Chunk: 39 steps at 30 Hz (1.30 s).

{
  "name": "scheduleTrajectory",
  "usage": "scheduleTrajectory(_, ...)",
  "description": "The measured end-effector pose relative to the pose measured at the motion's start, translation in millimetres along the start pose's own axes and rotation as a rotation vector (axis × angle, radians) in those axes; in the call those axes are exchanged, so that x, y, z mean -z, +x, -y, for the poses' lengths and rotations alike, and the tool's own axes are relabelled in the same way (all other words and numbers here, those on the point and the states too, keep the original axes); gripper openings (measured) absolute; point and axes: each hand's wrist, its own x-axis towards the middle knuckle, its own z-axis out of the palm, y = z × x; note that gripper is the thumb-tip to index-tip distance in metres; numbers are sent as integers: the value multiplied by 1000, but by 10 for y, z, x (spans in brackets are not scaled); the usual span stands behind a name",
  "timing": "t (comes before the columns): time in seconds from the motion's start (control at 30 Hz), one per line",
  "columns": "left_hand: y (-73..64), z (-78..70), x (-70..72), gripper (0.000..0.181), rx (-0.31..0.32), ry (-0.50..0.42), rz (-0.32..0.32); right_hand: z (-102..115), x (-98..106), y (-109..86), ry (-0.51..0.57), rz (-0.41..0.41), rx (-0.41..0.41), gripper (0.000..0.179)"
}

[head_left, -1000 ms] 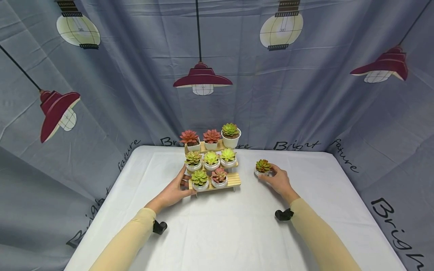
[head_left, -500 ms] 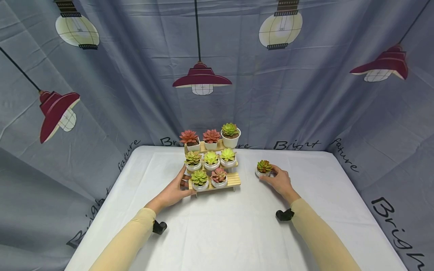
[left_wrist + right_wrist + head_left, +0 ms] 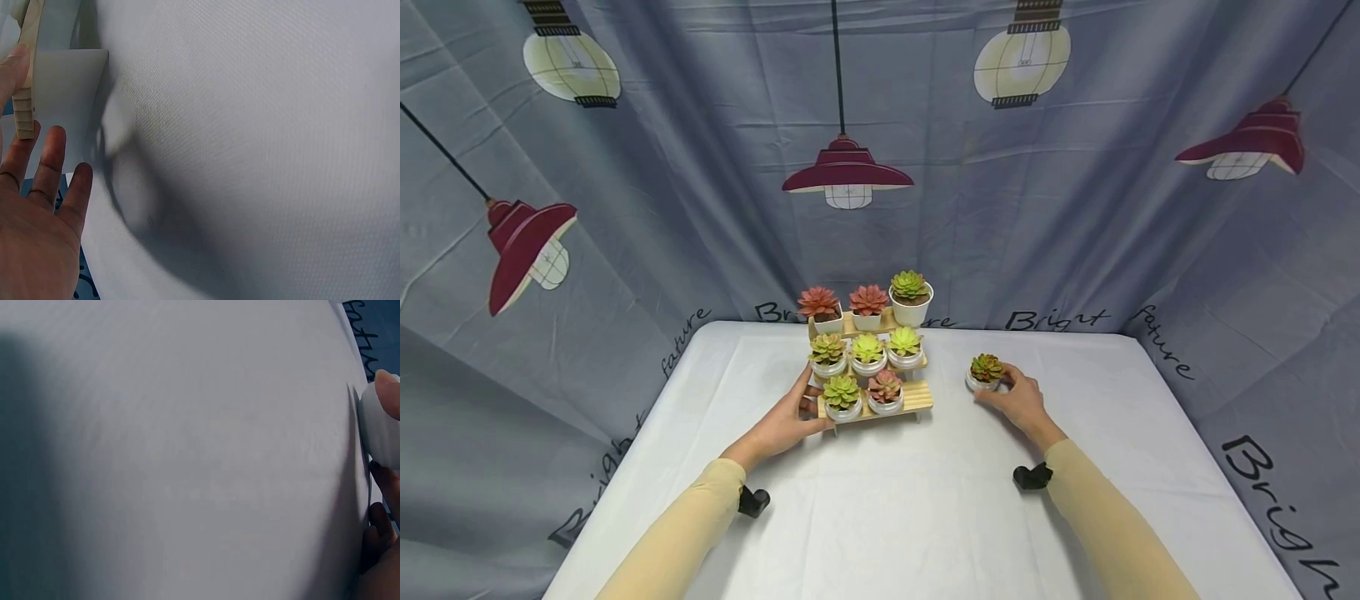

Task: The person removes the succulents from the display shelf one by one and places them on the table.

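A three-tier wooden plant stand [image 3: 917, 398] bears small potted succulents in white pots. My left hand [image 3: 786, 423] holds the stand at its left side; in the left wrist view the thumb lies on the end of a wooden board [image 3: 25, 109], with a fingertip right at its lower end and the other fingers spread. To the right of the stand, my right hand [image 3: 1021, 404] grips a white pot [image 3: 981, 383] with a reddish-green succulent [image 3: 987, 367]. In the right wrist view the thumb presses on the pot [image 3: 378, 425], close over the tablecloth.
Two red succulents [image 3: 817, 304] and a green one fill the top tier, three yellow-green ones [image 3: 867, 349] the middle. A green [image 3: 841, 392] and a pink succulent [image 3: 885, 387] stand on the bottom tier's left and middle. A lamp-print curtain [image 3: 1045, 208] surrounds the white table [image 3: 910, 517].
My right hand and the pot it holds have shifted slightly to the right. The left hand and the stand stay in place.
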Motion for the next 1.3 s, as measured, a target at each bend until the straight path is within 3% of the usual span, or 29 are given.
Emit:
scheduleTrajectory(0.17,-2,-12,0,117,9,5,-1,-39,67,-31,-25,49,25,103)
scheduleTrajectory(0.33,-6,-9,6,117,13,9,-4,-73,153,-105,-2,78,80,96)
scheduleTrajectory(0.57,8,16,-2,116,4,-3,-4,-51,281,-254,92,-51,122,77)
scheduleTrajectory(0.77,-1,7,-1,117,14,1,-9,-50,375,-331,117,-155,108,72)
scheduleTrajectory(0.97,-6,2,2,116,3,6,-12,25,407,-378,111,-186,123,70)
scheduleTrajectory(1.3,-11,7,0,116,6,-5,-12,228,312,-411,129,-185,227,66)
